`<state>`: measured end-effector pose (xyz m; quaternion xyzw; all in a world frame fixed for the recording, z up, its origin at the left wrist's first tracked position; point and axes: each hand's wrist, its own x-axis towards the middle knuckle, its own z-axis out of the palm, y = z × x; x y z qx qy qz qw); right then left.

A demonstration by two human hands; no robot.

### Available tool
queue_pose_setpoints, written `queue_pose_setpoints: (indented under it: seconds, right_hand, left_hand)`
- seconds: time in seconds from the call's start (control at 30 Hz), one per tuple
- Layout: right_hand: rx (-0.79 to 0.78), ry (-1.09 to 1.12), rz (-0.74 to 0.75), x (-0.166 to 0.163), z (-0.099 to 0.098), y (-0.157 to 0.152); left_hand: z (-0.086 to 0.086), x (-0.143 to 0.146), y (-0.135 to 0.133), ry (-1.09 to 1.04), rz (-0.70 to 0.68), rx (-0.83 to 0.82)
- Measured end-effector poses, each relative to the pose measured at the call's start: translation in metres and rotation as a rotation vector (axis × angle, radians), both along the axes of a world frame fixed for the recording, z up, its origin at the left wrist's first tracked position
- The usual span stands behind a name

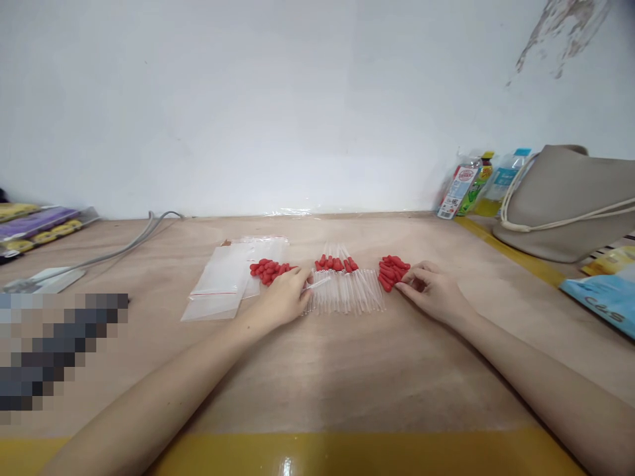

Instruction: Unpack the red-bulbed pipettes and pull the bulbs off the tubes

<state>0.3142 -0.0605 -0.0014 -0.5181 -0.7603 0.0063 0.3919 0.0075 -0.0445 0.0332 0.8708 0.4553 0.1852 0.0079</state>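
Between the thumb and fingers of my left hand (288, 294) is a clear dropper tube (320, 283), its free end pointing right. Below it, many more clear tubes (347, 291) lie side by side in a row. Just behind the row are several droppers with red rubber bulbs (337, 264), their clear stems pointing away from me. One heap of loose red bulbs (268, 270) lies beside my left hand, partly covered by it. My right hand (431, 291) has its fingers curled in, fingertips at the edge of another red bulb heap (391, 271); whether they grip a bulb is hidden.
Clear zip bags (218, 284) lie flat left of the bulbs. A grey cable (133, 248) runs along the left. At the back right stand a drink carton (459, 192), bottles (501, 185) and a grey bag (570, 192). A blue packet (600, 301) lies at the right edge.
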Motion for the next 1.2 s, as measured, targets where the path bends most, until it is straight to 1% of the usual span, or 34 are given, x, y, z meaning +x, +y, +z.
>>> queue_pose_setpoints:
  seconds: [0.17, 0.3, 0.4, 0.5, 0.6, 0.7, 0.87, 0.97, 1.0, 1.07, 1.13, 1.2]
  right_hand:
    - [-0.051, -0.004, 0.005, 0.001, -0.001, 0.001]
    - [-0.03, -0.004, -0.003, 0.002, 0.0, 0.001]
    - [0.01, -0.009, -0.013, 0.001, 0.001, 0.001]
    - [0.035, 0.004, -0.018, 0.001, 0.001, 0.0]
    - [0.048, 0.021, -0.023, 0.001, 0.002, -0.001]
    - [0.061, 0.03, -0.04, 0.0, 0.002, -0.001]
    - [0.072, 0.041, -0.054, -0.002, 0.003, -0.001]
    - [0.075, 0.043, -0.047, -0.002, 0.002, -0.001]
    - [0.076, 0.045, -0.044, -0.002, 0.002, -0.001]
    - [0.086, 0.052, -0.04, -0.003, 0.002, -0.001]
    - [0.099, 0.058, -0.039, -0.005, 0.003, -0.002]
    - [0.105, 0.041, -0.033, -0.01, 0.007, 0.0]
  left_hand:
    - [0.004, 0.006, -0.002, 0.056, 0.038, -0.031]
    - [0.002, 0.018, -0.006, 0.097, 0.071, -0.014]
    - [-0.002, 0.034, -0.009, 0.129, 0.034, 0.064]
    - [-0.003, 0.051, -0.012, 0.201, -0.027, 0.146]
    - [0.001, 0.066, -0.014, 0.241, -0.07, 0.163]
    - [0.001, 0.077, -0.012, 0.206, -0.082, 0.147]
    - [-0.003, 0.092, -0.004, 0.165, -0.065, 0.124]
    - [-0.006, 0.093, -0.004, 0.047, -0.051, 0.109]
    - [-0.007, 0.091, -0.005, -0.014, -0.078, 0.116]
    - [-0.009, 0.082, -0.007, -0.109, -0.21, 0.141]
    - [-0.011, 0.069, -0.009, -0.117, -0.38, 0.166]
    - [-0.012, 0.055, -0.009, -0.062, -0.484, 0.156]
